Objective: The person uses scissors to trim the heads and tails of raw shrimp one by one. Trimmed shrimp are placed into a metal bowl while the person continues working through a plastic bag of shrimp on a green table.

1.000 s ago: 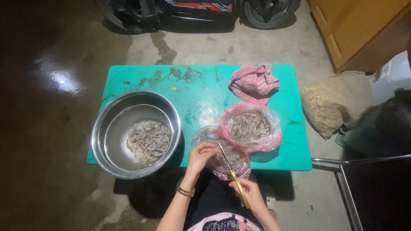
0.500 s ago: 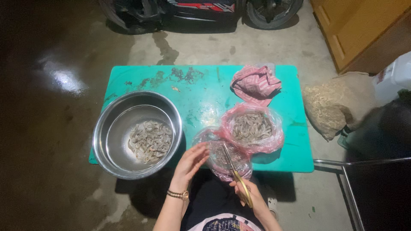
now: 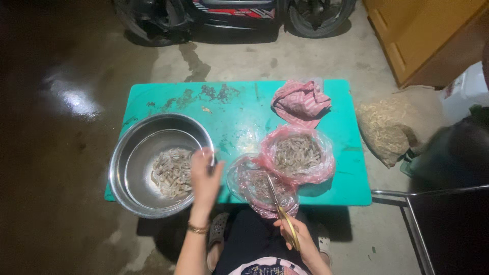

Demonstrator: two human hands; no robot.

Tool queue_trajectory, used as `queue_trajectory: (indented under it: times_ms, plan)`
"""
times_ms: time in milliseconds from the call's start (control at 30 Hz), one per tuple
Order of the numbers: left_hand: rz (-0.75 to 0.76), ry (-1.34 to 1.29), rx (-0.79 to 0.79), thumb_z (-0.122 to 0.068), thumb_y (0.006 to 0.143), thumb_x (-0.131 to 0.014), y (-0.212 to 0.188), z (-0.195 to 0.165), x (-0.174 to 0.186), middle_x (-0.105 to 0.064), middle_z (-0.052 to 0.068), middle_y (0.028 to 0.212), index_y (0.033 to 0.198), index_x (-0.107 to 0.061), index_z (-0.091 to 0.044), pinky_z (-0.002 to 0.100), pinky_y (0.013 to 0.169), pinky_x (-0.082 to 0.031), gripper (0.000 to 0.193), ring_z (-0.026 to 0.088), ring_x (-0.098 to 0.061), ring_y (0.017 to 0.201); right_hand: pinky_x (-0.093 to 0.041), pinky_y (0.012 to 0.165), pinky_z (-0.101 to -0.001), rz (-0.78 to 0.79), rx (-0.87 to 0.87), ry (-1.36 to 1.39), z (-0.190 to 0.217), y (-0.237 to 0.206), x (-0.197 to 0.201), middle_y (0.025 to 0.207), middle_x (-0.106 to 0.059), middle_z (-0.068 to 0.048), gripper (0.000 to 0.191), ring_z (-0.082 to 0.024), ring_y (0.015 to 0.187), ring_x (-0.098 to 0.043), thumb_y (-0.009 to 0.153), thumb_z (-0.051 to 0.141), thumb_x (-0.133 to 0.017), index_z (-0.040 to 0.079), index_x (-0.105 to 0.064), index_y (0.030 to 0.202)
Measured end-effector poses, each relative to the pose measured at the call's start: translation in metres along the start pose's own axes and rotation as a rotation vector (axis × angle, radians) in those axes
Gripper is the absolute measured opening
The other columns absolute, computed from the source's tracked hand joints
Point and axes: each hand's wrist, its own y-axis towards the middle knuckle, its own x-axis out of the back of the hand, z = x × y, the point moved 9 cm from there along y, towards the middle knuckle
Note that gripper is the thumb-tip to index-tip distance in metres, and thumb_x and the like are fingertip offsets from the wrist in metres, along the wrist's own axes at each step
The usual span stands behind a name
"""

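**Shrimp sorting at a teal table**

One round steel bowl [image 3: 133,168] with pale shrimp [image 3: 172,173] is seen on the teal plastic table [image 3: 239,109]. Three pink plastic bags are counted: two open with shrimp [image 3: 298,153] [image 3: 254,183], one crumpled [image 3: 300,99]. Yellow-handled scissors [image 3: 281,216] are gripped closed-fisted by the right hand [image 3: 301,242]. The left hand [image 3: 205,175] is spread open, empty, over the bowl rim.

Bowl [image 3: 133,168] left on table [image 3: 244,109], two open bags [image 3: 298,158] right, crumpled bag [image 3: 300,99] behind.

Left hand [image 3: 205,175] has moved from the near clear plastic bag [image 3: 262,186] across to the rim of the steel bowl [image 3: 127,153], above the shrimp [image 3: 172,173].
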Motion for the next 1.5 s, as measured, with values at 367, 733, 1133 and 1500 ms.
queue_trajectory:
  times_ms: [367,733,1133,1500]
  plan:
    - [0.453,0.051,-0.408,-0.009,0.075,-0.068,0.01,-0.052,-0.265,-0.072,0.013,0.092,0.088,-0.073,-0.009,0.046,0.076,-0.056,0.014,0.033,-0.07,0.088,-0.041,0.041,-0.022,-0.092,0.02,0.067,0.001,-0.017,0.026,0.074,-0.057,-0.001,0.047,-0.006,0.049,-0.05,0.097,0.04,-0.059,-0.004,-0.072,0.108]
    - [0.472,-0.003,-0.208,-0.014,0.08,-0.073,0.019,-0.034,-0.248,-0.077,0.015,0.099,0.104,-0.079,-0.011,0.045,0.076,-0.055,0.025,0.033,-0.071,0.089,-0.04,0.041,-0.0219,-0.078,0.064,0.134,-0.007,-0.019,0.029,0.075,-0.056,-0.002,0.045,-0.007,0.048,-0.049,0.097,0.038,-0.059,-0.004,-0.069,0.11]
    - [0.376,-0.874,0.71,-0.007,0.091,-0.075,-0.081,0.051,-0.152,-0.077,0.007,0.099,0.11,-0.075,0.001,0.025,0.077,-0.058,0.021,0.014,-0.073,0.087,-0.036,0.043,-0.0207,0.015,0.094,-0.124,0.005,-0.013,0.004,0.071,-0.057,0.002,0.032,-0.004,0.051,-0.046,0.091,0.02,-0.069,0.002,-0.069,0.118]
    - [0.367,-0.953,0.882,-0.004,0.087,-0.076,-0.125,0.059,-0.145,-0.078,0.012,0.094,0.106,-0.074,0.004,0.026,0.073,-0.061,0.02,0.016,-0.076,0.083,-0.036,0.045,-0.0211,-0.009,0.086,-0.212,0.01,-0.005,-0.009,0.07,-0.059,0.004,0.024,-0.004,0.052,-0.047,0.09,0.015,-0.071,0.002,-0.072,0.11]
